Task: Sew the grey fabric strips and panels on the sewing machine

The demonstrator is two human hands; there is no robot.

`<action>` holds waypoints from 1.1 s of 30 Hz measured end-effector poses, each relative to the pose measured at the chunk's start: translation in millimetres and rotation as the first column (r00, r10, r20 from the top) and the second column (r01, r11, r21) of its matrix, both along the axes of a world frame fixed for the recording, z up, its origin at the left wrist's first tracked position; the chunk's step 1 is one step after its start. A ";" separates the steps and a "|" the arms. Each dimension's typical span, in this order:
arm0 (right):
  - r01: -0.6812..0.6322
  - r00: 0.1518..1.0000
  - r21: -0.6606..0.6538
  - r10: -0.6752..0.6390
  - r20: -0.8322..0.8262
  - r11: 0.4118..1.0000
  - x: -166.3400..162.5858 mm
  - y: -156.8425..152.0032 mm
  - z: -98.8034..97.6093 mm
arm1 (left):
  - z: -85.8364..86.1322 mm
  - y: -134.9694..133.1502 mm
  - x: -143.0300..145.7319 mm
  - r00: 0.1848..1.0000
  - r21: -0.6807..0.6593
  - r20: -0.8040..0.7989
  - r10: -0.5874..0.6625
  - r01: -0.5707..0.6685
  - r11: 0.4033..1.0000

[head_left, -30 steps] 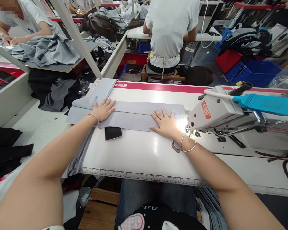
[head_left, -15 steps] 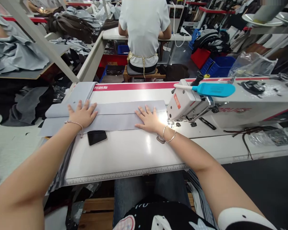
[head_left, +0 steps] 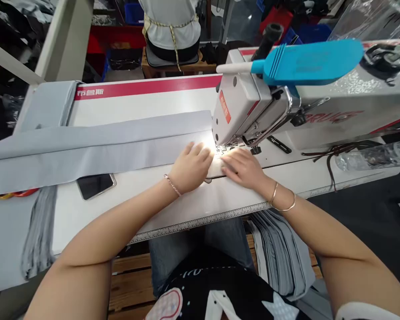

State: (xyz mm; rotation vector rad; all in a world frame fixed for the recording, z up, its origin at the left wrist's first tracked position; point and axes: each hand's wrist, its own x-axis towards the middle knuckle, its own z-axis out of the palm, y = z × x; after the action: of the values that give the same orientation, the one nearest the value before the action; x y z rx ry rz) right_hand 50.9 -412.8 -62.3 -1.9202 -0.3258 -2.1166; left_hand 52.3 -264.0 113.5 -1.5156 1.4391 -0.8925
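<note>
A long folded strip of light grey fabric [head_left: 96,149] lies across the white sewing table [head_left: 146,195], its right end under the head of the sewing machine [head_left: 250,109]. My left hand [head_left: 190,166] rests flat on the fabric's right end, fingers stretched toward the lit needle area. My right hand [head_left: 243,166] lies beside it just in front of the presser foot, fingers extended on the fabric edge. Both hands press down on the cloth; neither grips it.
A dark phone [head_left: 96,185] lies on the table left of my hands. A blue lamp [head_left: 311,60] sticks out above the machine. Grey fabric pieces [head_left: 280,253] hang by my right knee. Another person in a white shirt [head_left: 171,18] sits beyond the table.
Both hands slid right along the fabric to the needle area and now lie close together. The fabric's right end moved under the machine head. The view came closer and lower.
</note>
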 end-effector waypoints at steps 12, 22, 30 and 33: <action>0.046 0.989 0.079 -0.034 -0.142 0.996 22.5 -17.2 -7.1 | -1.6 6.8 32.5 0.997 0.061 -0.083 0.006 0.000 0.998; 0.035 0.983 0.050 -0.025 -0.180 0.998 23.4 -20.0 -6.2 | 13.0 8.9 40.6 0.993 0.136 -0.120 0.015 0.001 0.991; 0.092 0.968 0.050 -0.077 -0.239 0.995 20.6 -19.0 -3.5 | -8.4 -3.4 31.5 0.999 0.067 -0.040 -0.019 0.022 0.997; 0.102 0.962 0.054 -0.085 -0.258 0.993 19.6 -18.8 -2.9 | -10.0 -5.4 32.7 0.996 0.098 -0.073 -0.052 0.059 0.993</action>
State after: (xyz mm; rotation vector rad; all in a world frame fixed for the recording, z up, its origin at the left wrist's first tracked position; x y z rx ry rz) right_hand 70.5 -431.6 -65.2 -2.1748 -0.1115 -1.8764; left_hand 85.0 -269.5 103.5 -1.4520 1.5602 -0.7947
